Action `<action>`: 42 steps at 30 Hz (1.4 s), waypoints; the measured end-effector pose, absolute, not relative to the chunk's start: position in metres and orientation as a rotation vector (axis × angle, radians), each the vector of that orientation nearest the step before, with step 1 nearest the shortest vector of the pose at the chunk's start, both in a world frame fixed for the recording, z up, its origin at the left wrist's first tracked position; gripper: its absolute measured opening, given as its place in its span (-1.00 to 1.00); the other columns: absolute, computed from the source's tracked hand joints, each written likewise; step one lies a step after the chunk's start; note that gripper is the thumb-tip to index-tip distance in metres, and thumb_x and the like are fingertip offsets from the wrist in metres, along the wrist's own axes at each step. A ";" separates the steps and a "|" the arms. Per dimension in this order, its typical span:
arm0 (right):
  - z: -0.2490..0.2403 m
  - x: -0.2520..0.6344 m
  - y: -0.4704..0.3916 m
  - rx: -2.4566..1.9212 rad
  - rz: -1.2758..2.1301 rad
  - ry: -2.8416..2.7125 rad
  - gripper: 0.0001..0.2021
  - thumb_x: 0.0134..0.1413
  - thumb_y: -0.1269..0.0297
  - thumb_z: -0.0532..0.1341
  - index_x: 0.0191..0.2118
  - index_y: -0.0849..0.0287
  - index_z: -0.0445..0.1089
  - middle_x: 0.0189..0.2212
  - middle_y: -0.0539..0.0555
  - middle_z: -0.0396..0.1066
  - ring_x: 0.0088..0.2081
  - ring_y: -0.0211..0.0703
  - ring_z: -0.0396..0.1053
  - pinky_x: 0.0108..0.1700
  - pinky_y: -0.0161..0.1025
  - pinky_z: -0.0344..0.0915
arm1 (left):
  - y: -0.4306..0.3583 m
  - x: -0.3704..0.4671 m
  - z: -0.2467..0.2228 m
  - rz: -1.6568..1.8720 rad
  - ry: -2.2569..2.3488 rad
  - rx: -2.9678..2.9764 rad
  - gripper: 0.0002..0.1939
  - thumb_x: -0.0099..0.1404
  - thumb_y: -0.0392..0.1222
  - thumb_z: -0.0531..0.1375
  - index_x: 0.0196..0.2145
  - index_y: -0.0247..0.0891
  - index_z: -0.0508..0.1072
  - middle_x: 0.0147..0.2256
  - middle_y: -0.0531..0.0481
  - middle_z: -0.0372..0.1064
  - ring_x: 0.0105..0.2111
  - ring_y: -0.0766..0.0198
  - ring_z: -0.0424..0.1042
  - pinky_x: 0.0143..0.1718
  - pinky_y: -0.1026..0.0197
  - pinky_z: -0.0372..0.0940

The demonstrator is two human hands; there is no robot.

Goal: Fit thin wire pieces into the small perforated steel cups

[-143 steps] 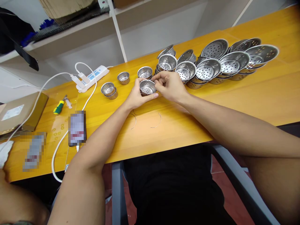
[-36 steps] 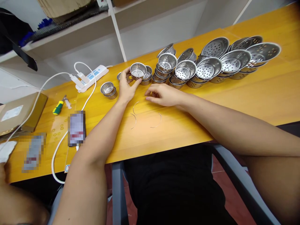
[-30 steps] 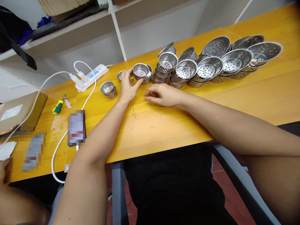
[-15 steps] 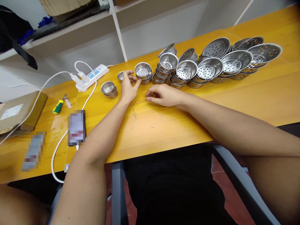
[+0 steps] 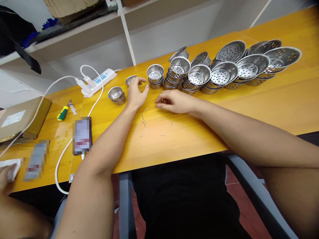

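Several stacks of perforated metal cups [image 5: 199, 75] stand in a row, growing wider toward the right. My left hand [image 5: 136, 94] has its fingers apart and holds nothing, left of a small cup stack [image 5: 156, 74]. Partly behind that hand is another small cup [image 5: 130, 79], and a short stack [image 5: 117, 95] stands to its left. My right hand [image 5: 171, 101] rests on the table before the stacks, fingers curled together; whatever they may hold is hidden. Thin curved wires [image 5: 171, 127] lie on the table nearer to me.
A white power strip [image 5: 99, 83] with cables lies at the back left. Left of my forearm are a blurred phone [image 5: 82, 135], a screwdriver [image 5: 62, 113] and a cardboard box [image 5: 22, 118]. Another person's hand [image 5: 4, 177] is at the far left edge by something white.
The small cup stack beside my left hand now sits slightly farther right and more upright, apart from my fingers. Another person's hand and a white item have come in at far left.
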State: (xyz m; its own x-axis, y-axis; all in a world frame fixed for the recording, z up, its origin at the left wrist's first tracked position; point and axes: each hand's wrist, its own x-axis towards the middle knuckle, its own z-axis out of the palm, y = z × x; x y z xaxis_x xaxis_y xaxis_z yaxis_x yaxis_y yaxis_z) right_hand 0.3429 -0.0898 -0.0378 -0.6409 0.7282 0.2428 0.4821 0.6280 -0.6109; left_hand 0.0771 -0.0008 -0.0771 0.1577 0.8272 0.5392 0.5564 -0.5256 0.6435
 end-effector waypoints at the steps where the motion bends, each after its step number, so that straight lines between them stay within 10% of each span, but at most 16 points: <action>1: -0.038 0.343 -0.090 -0.951 0.698 -2.376 -0.69 0.49 0.04 0.34 0.02 0.17 0.71 -0.10 0.23 0.74 -0.16 0.07 0.58 -0.06 -0.05 0.41 | 0.004 0.071 -0.079 1.371 1.374 2.129 -0.64 0.47 -0.16 0.50 0.12 -0.07 0.53 0.23 -0.15 0.57 0.35 -0.10 0.56 0.63 -0.31 0.36; 6: -0.038 0.344 -0.089 -0.920 0.669 -2.398 -0.67 0.46 0.07 0.32 0.03 0.20 0.71 -0.07 0.25 0.74 -0.15 0.06 0.59 -0.07 -0.05 0.43 | 0.016 0.056 -0.089 1.321 1.614 2.035 -0.19 0.24 -0.34 0.58 0.37 -0.12 0.44 0.64 -0.34 0.15 0.76 -0.31 0.09 0.88 -0.38 -0.13; 11: -0.036 0.347 -0.089 -0.861 0.690 -2.413 -0.67 0.44 0.08 0.33 0.05 0.19 0.72 -0.06 0.26 0.72 -0.17 0.05 0.58 -0.10 -0.06 0.44 | 0.006 0.066 -0.089 1.077 1.687 2.059 -0.39 0.15 -0.39 0.59 0.13 -0.22 0.58 0.69 -0.42 0.07 0.80 -0.45 -0.03 0.88 -0.46 -0.18; 18: -0.034 0.348 -0.092 -0.716 0.757 -2.515 -0.64 0.42 0.05 0.36 0.13 0.13 0.73 -0.05 0.18 0.72 -0.20 -0.04 0.55 -0.13 -0.11 0.43 | -0.002 0.068 -0.088 1.074 1.506 2.119 -0.57 0.18 -0.26 0.64 -0.17 -0.15 0.49 0.48 -0.31 0.36 0.63 -0.38 0.32 0.78 -0.56 0.11; 29: -0.007 0.369 -0.099 -0.630 1.438 -2.668 -0.66 0.29 -0.07 0.58 0.01 0.01 0.73 -0.29 -0.02 0.68 -0.33 -0.10 0.55 -0.26 -0.13 0.50 | 0.004 0.069 -0.093 1.223 1.399 2.025 0.15 0.09 -0.35 0.72 0.43 -0.04 0.20 0.43 -0.30 0.38 0.60 -0.28 0.38 0.77 -0.49 0.15; 32: -0.003 0.365 -0.112 -0.594 1.618 -2.759 -0.83 0.23 0.28 0.56 -0.07 0.00 0.73 -0.30 -0.07 0.65 -0.34 -0.13 0.55 -0.26 -0.17 0.50 | 0.000 0.071 -0.095 1.173 1.361 2.016 0.17 0.12 -0.30 0.73 0.48 0.01 0.20 0.41 -0.27 0.42 0.60 -0.33 0.40 0.76 -0.54 0.13; 36: 0.005 0.346 -0.134 -0.906 1.050 -2.987 -0.71 0.03 0.67 0.43 -0.36 0.06 0.59 -0.43 -0.08 0.57 -0.44 -0.17 0.39 -0.37 -0.16 0.24 | -0.004 0.072 -0.095 1.143 1.373 2.028 0.16 0.14 -0.26 0.73 0.49 0.01 0.19 0.39 -0.27 0.45 0.55 -0.34 0.47 0.73 -0.54 0.18; 42: 0.024 0.327 -0.157 -1.249 0.381 -3.163 -0.86 0.26 0.53 0.41 -0.21 0.15 0.70 -0.23 0.17 0.72 -0.36 -0.01 0.48 -0.34 -0.08 0.15 | -0.002 0.073 -0.098 1.148 1.160 2.161 0.16 0.06 0.05 0.79 0.40 -0.01 0.23 0.37 -0.22 0.48 0.42 -0.25 0.57 0.58 -0.39 0.40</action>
State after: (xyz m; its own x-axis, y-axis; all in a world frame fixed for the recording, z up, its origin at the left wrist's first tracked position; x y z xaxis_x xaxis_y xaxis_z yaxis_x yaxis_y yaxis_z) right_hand 0.3269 -0.1568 0.0242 -0.6995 0.6309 -0.3356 0.6925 0.7144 -0.1006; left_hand 0.0730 -0.0016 -0.0983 0.3069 0.8301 0.4656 0.4740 -0.5575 0.6815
